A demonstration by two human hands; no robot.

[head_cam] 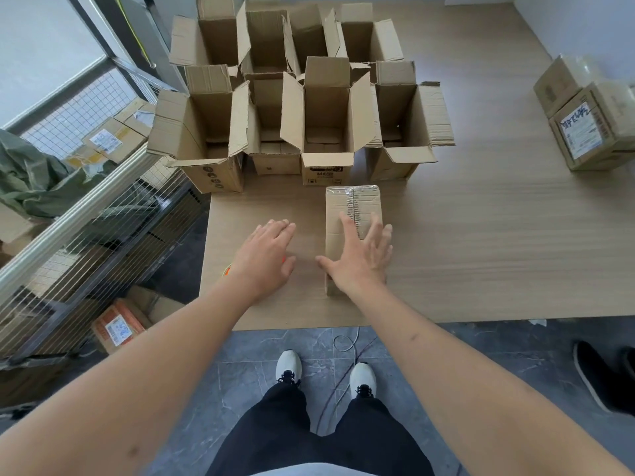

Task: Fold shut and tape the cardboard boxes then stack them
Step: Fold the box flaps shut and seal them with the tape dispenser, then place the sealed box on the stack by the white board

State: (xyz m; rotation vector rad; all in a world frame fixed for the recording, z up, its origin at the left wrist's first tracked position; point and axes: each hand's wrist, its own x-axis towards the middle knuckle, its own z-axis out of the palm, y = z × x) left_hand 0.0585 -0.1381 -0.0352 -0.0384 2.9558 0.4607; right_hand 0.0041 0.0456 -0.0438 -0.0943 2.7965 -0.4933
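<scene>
Near the desk's [481, 269] front edge: left hand [266, 255] hovering flat, fingers straight, covering an orange-rimmed tape roll [226, 269]. Right hand [360, 255] lying spread-fingered on the taped box [354, 218], gripping nothing. Beyond, open boxes [309, 108] standing in rows toward the far-left corner; sealed boxes [587, 115] stacking at the right edge.
</scene>
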